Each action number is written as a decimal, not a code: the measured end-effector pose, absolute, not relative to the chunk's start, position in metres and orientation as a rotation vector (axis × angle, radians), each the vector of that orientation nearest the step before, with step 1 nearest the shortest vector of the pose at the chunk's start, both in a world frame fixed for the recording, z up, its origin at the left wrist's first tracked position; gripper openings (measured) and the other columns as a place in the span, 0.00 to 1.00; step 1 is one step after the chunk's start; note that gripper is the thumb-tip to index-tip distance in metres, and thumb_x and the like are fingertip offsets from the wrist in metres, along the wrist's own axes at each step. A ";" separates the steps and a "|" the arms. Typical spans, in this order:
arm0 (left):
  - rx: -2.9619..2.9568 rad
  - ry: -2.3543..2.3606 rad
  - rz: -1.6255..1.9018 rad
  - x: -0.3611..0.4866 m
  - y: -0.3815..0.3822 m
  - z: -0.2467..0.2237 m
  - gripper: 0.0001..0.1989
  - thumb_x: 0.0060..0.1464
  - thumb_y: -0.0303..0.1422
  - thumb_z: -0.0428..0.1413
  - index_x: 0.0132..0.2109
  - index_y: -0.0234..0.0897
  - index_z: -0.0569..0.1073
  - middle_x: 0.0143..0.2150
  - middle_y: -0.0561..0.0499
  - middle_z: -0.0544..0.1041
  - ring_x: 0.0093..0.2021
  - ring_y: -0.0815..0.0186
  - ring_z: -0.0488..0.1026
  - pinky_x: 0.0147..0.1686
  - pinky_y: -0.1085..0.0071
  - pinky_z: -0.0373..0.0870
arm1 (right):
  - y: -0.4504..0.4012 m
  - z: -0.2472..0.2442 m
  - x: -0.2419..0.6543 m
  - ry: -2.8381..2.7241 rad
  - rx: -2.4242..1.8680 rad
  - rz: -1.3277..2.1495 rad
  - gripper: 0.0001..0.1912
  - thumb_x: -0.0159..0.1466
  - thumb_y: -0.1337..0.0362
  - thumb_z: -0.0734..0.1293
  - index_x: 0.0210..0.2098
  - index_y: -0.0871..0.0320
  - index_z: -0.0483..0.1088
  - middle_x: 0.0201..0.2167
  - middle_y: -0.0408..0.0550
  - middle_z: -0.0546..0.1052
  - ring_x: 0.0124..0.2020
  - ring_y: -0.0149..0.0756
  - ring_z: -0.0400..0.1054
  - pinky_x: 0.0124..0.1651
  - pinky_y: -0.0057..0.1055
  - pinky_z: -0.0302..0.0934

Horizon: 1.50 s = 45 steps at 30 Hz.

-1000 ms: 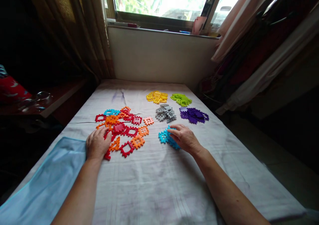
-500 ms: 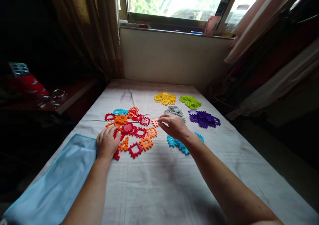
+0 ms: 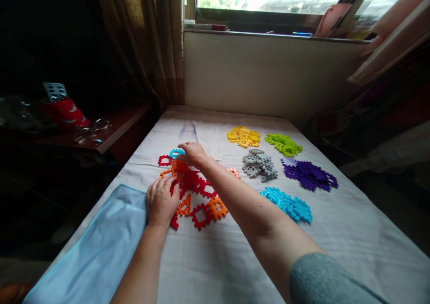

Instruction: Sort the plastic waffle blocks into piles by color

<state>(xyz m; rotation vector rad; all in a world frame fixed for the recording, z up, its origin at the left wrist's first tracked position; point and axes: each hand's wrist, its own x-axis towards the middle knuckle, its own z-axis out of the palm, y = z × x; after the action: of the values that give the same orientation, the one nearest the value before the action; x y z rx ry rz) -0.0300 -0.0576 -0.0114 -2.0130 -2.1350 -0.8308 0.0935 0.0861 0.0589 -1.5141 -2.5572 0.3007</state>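
My left hand (image 3: 163,201) rests on the left edge of a spread of red pieces (image 3: 200,217) and orange pieces (image 3: 217,208), its fingers bent over them. My right hand (image 3: 192,154) is at the back of that spread, fingertips at a light-blue square piece (image 3: 176,153); whether it grips the piece I cannot make out. A red square frame (image 3: 164,160) lies just left of that piece. Part of the spread is hidden under my right forearm, where a pale orange piece (image 3: 234,172) shows behind it.
Piles of yellow (image 3: 243,136), green (image 3: 284,144), grey (image 3: 260,164), purple (image 3: 311,175) and blue pieces (image 3: 288,204) lie to the right. A light-blue cloth (image 3: 97,245) covers the bed's left side. Glasses (image 3: 92,131) sit on a side table (image 3: 124,120).
My right hand has moved left from the pale orange piece to the light-blue piece at the back. The view has turned left. My left hand stays on the red and orange pieces.
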 end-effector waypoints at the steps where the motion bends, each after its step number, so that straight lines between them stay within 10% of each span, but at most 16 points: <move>1: -2.010 -2.133 -0.827 -0.030 -0.058 -0.012 0.15 0.58 0.35 0.50 0.47 0.39 0.78 0.50 0.44 0.79 0.53 0.53 0.71 0.57 0.57 0.64 | 0.091 0.058 0.087 -2.574 -1.525 0.313 0.26 0.65 0.52 0.64 0.61 0.50 0.66 0.58 0.53 0.73 0.58 0.48 0.66 0.57 0.45 0.61; 12: -2.004 -2.108 -0.835 -0.030 -0.059 -0.012 0.14 0.58 0.35 0.51 0.47 0.40 0.77 0.50 0.45 0.79 0.53 0.55 0.71 0.58 0.58 0.63 | 0.088 0.059 0.101 -2.409 -1.604 0.337 0.26 0.65 0.51 0.65 0.60 0.51 0.67 0.56 0.52 0.73 0.54 0.43 0.69 0.54 0.37 0.62; 30: -2.025 -2.153 -0.776 -0.034 -0.051 -0.009 0.18 0.58 0.38 0.47 0.46 0.37 0.78 0.51 0.42 0.79 0.52 0.52 0.72 0.57 0.56 0.65 | -0.123 0.013 0.394 -1.765 -1.783 -0.037 0.25 0.61 0.53 0.65 0.56 0.56 0.70 0.51 0.56 0.77 0.51 0.49 0.72 0.55 0.47 0.67; 45: -2.051 -2.124 -0.791 -0.037 -0.049 -0.011 0.18 0.57 0.38 0.47 0.45 0.38 0.78 0.50 0.43 0.79 0.51 0.53 0.73 0.55 0.57 0.67 | -0.088 0.046 0.352 -1.901 -1.606 -0.048 0.14 0.63 0.58 0.65 0.46 0.52 0.77 0.51 0.53 0.78 0.53 0.46 0.71 0.57 0.46 0.64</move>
<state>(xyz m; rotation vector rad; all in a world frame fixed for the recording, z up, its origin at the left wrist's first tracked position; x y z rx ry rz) -0.0371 -0.0488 -0.0111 -2.0505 -2.1244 -0.7906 0.3519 -0.0878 0.0463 -1.6057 -1.9006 -0.0482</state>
